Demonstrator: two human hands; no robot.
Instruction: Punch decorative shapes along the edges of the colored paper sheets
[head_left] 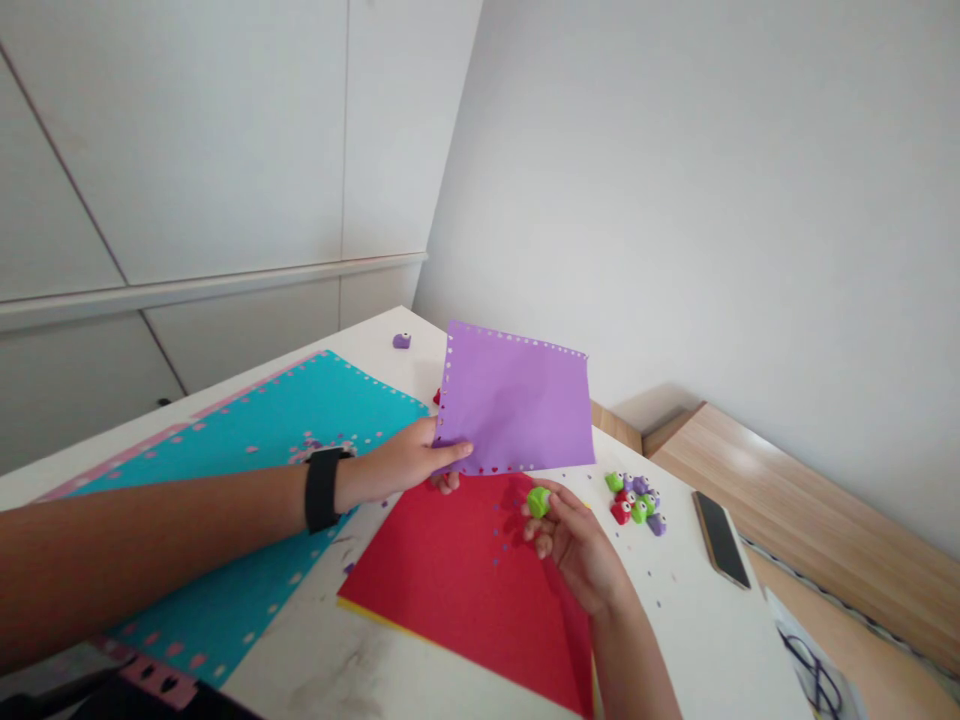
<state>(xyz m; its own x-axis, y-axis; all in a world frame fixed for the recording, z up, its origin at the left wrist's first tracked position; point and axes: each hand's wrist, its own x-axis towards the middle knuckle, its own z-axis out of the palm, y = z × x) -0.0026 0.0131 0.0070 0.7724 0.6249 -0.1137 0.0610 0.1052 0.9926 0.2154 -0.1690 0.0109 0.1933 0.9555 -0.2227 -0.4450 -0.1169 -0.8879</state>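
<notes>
A purple sheet of paper [517, 405] is raised above the table, with small punched holes along its left, top and part of its bottom edges. My left hand [420, 458] pinches its lower left corner, thumb on top. In my right hand [574, 545], just below the sheet, is a small green craft punch [538, 502] held between thumb and fingers, apart from the paper. Under both hands lies a red sheet [465, 590] with a yellow edge showing beneath it. Left of it, a blue sheet [300, 420] with punched edges rests over a pink one [161, 440].
Several green, red and purple punches [637, 500] cluster at the right, near a phone [721, 540]. A purple punch [402, 341] stands at the back. Paper bits [330, 443] are scattered on the blue sheet and the white table [337, 670]. Glasses [814, 670] lie lower right.
</notes>
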